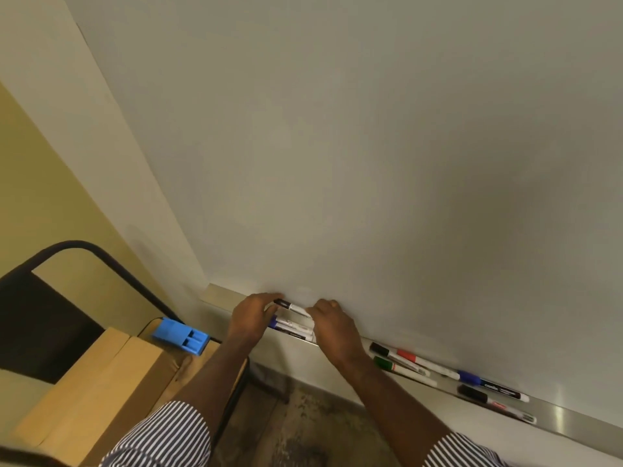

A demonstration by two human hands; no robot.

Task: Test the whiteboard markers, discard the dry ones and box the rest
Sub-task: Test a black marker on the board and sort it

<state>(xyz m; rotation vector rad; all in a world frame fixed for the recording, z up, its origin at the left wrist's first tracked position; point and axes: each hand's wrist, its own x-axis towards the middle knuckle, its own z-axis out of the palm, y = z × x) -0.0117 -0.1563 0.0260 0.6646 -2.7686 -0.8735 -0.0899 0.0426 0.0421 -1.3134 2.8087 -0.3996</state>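
Head view: the left hand (251, 315) and the right hand (332, 323) both grip 1 black-capped marker (292, 306), the left at the cap end, the right at the barrel end, close against the whiteboard (371, 146). Just below both hands, more markers (290, 326) lie on the metal tray (573, 423). To the right of the right hand, 5 markers (448, 375) lie along the tray. Left of the left hand, a blue box (180, 336) rests on a cardboard box (101, 389).
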